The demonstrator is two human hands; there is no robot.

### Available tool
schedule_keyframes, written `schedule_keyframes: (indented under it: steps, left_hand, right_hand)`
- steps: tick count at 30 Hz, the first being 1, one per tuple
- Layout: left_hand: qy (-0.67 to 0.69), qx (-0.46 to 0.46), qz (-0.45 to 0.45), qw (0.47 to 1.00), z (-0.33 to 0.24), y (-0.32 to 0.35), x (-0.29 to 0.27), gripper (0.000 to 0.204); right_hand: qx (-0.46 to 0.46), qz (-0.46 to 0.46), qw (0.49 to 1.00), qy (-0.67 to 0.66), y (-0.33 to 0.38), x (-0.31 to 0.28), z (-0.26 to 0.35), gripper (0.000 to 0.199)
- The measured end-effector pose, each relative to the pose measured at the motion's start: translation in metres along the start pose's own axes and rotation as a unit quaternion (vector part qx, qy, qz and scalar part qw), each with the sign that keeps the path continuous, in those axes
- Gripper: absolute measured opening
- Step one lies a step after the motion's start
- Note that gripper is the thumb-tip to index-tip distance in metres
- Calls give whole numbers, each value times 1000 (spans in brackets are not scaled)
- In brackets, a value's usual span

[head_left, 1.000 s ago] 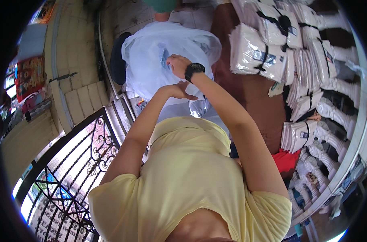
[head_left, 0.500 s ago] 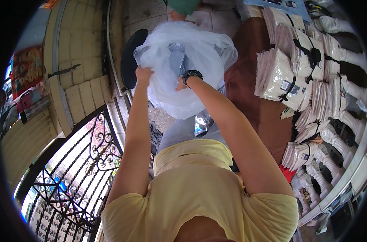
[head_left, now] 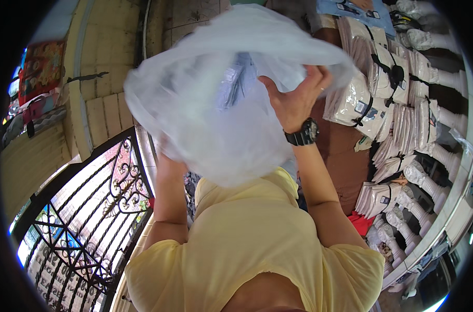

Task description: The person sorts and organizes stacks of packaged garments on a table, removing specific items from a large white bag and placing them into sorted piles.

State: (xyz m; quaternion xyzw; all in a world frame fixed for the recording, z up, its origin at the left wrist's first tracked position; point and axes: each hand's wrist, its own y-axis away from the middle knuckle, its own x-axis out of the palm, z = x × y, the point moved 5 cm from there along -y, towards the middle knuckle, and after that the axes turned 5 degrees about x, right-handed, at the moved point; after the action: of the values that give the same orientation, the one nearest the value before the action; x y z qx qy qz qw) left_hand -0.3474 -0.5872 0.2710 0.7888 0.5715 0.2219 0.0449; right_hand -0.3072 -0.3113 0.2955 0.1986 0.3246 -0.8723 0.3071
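Big translucent white plastic bag (head_left: 236,151) is in front of the yellow shirt (head_left: 247,223), mouth gaping, film blurry. Inside: blue film-wrapped packet (head_left: 231,86) (maybe several, can't count), partly covered by bag folds. Right hand (head_left: 293,104), black wristwatch (head_left: 304,133) on, is at the mouth's right side, thumb and fingers spread wide apart; contact with film unclear. Left hand (head_left: 165,145) mostly hidden behind bag film, can't tell if it pinches anything. Right side: pale film-wrapped garment packs (head_left: 345,106), black-tied, partly overlapped by bag. Blue packs (head_left: 356,11) cut off up top.
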Motion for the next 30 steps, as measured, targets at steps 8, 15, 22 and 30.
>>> schedule_keyframes:
  steps: [8,15,22,30]
  left_hand:
    - [-373,-199,528,736,-37,73,74,52]
    - [-192,133,26,972,-164,49,47,85]
    - [-637,31,29,770,-2,-108,-76,100]
    - [-777,32,-80,623,65,-105,-123,114]
  right_hand:
    - [-181,326,927,-45,21,39,31,37]
    - [-168,329,923,-110,21,66,92,39]
    - [-137,303,941,-65,24,71,53,44]
    - [374,277,882,72,112,31,-86,132]
